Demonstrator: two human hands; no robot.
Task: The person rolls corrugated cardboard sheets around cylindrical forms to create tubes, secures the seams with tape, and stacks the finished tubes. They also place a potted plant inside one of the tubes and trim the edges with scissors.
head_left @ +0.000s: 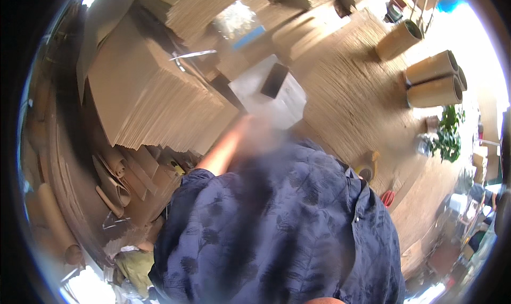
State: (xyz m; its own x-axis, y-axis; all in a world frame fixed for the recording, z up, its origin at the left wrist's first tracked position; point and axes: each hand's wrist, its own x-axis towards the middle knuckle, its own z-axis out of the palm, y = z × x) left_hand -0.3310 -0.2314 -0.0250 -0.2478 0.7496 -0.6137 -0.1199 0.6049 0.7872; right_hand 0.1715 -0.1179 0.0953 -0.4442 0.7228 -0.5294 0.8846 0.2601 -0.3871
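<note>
The person's dark blue patterned shirt (277,208) filled the nearest part of the view, just below the left hand (249,127), whose bare forearm came out of the left sleeve. That hand was badly blurred, so I could not tell if its fingers were open, closed or gripping anything. The right hand could not be made out, nor its state.

Just beyond the left hand lay a white sheet (287,100), its near edge close to the fingers; whether they touched it was unclear. On the sheet lay 1 dark flat rectangle (275,80). Just left of the hand rose a tall stack of brown cardboard (159,93), with a thin white strip (194,54) at its far side.

To the hand's right, on the wooden desk (346,91), were 1 yellow-edged roll (374,164) and, nearer the person, a red-handled tool (388,198). Lower left of the hand sat curled brown sheets (114,171).

Farther ahead of the hand, beyond the white sheet, was a clear shiny packet (236,21) with a blue strip (248,38). Well off to the right, 1 cardboard tube (395,44) stood apart from a cluster of 3 tubes (434,70), with a green leafy plant (450,136) beside the cluster.
</note>
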